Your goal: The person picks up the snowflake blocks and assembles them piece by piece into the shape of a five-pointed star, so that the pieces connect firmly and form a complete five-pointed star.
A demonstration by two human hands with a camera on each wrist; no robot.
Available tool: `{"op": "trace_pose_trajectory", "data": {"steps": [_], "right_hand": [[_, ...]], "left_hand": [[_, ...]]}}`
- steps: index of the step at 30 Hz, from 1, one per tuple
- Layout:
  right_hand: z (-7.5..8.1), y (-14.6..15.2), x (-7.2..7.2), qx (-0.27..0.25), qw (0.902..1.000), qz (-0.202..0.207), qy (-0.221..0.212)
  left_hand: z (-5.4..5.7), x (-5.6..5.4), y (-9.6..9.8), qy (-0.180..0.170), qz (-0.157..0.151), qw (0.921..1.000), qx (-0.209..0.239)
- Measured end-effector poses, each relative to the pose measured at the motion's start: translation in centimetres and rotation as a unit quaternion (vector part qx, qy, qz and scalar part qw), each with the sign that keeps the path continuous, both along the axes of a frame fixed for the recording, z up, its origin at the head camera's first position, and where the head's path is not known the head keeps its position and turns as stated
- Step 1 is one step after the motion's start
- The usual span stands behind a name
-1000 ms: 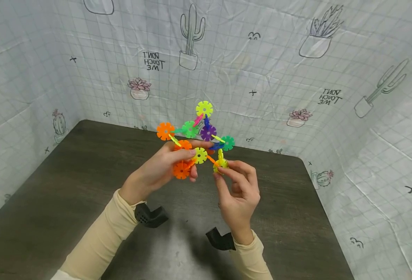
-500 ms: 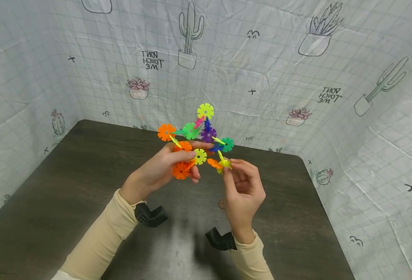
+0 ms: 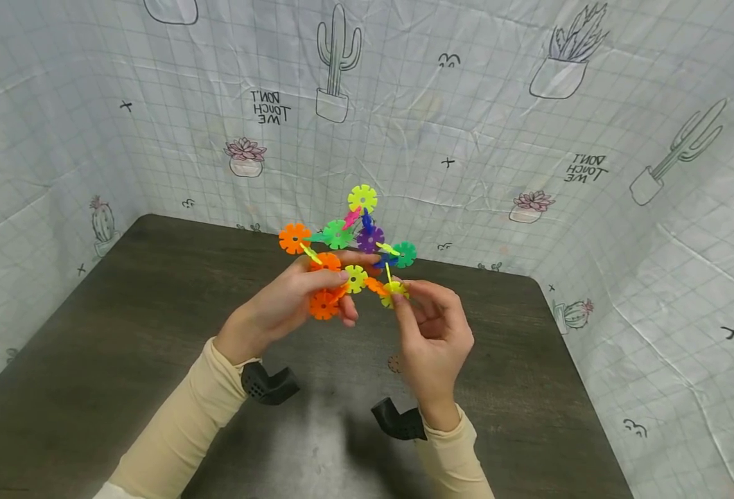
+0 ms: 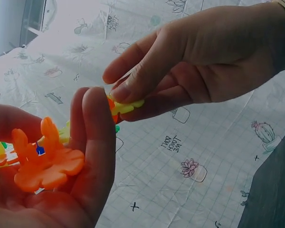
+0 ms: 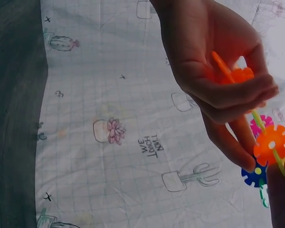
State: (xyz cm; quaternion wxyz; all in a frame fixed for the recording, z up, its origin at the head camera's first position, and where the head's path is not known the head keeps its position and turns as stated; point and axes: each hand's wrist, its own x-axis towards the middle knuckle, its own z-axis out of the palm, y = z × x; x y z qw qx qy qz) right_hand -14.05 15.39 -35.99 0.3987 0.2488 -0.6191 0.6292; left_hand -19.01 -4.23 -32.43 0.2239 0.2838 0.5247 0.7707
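A chain of notched plastic interlocking discs, bent into a star-like outline, is held in the air in the head view. My left hand (image 3: 292, 294) grips its left side, thumb on a yellow disc (image 3: 355, 278), with an orange disc (image 3: 324, 303) by the palm. My right hand (image 3: 435, 326) pinches another yellow disc (image 3: 394, 294) at the lower right. An orange disc (image 3: 375, 286) joined to it lies close to the thumbed yellow disc; I cannot tell whether they interlock. A purple disc (image 3: 370, 239) and a lime disc (image 3: 362, 199) form the upper part. The left wrist view shows an orange disc (image 4: 50, 166) against the left palm.
A dark wood table (image 3: 154, 333) lies below. One small brown notched disc (image 3: 394, 364) is on it beside my right wrist. A cactus-print cloth (image 3: 404, 125) hangs behind and at the sides. Black mounts (image 3: 271, 384) sit on both wrists.
The lower-right orange disc came away from the left-held yellow disc, turned flatter, and is now back close beside it. My right hand moved right, then its pinched yellow disc shifted slightly left.
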Motion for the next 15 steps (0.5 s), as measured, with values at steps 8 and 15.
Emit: {"op": "trace_pose_trajectory", "data": {"steps": [8,15], "right_hand": [[0.26,0.63,0.06,0.000,0.9994,0.028,-0.019],[0.39,0.85,0.03,-0.034,0.9936,0.063,-0.087]], "left_hand": [[0.09,0.02,-0.21,0.000,0.020,0.9989,-0.043],[0.07,0.09,-0.25,0.013,0.046,0.9975,-0.052]]}}
